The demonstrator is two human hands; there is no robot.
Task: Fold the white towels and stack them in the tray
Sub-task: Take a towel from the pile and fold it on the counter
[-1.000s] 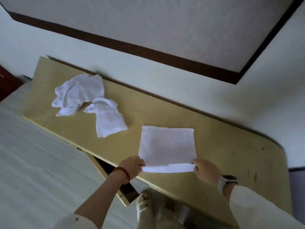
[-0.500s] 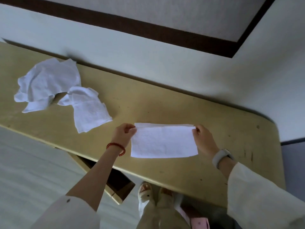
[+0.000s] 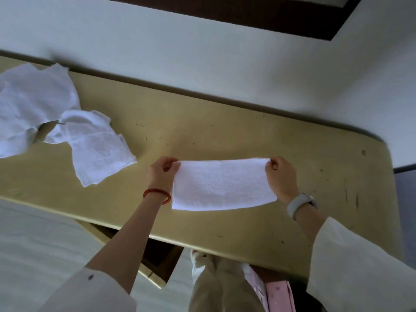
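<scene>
A white towel (image 3: pixel 221 184), folded in half into a wide strip, lies on the yellow-brown wooden table (image 3: pixel 225 131) near its front edge. My left hand (image 3: pixel 162 173) pinches the strip's far left corner, and my right hand (image 3: pixel 281 177) pinches its far right corner. Two crumpled white towels lie at the table's left: one (image 3: pixel 96 145) beside my left hand, a larger one (image 3: pixel 33 104) behind it, running off the frame's left edge. No tray is in view.
A pale wall (image 3: pixel 202 52) runs along the table's far edge. The table's rounded right corner (image 3: pixel 380 149) ends near the wall. An open wooden drawer (image 3: pixel 157 262) sticks out below the front edge, beside my legs. Pale flooring (image 3: pixel 45 244) lies at the lower left.
Both hands carried the towel's near edge up and over to the far edge, folding the square in half. The camera view shifted right and closer.
</scene>
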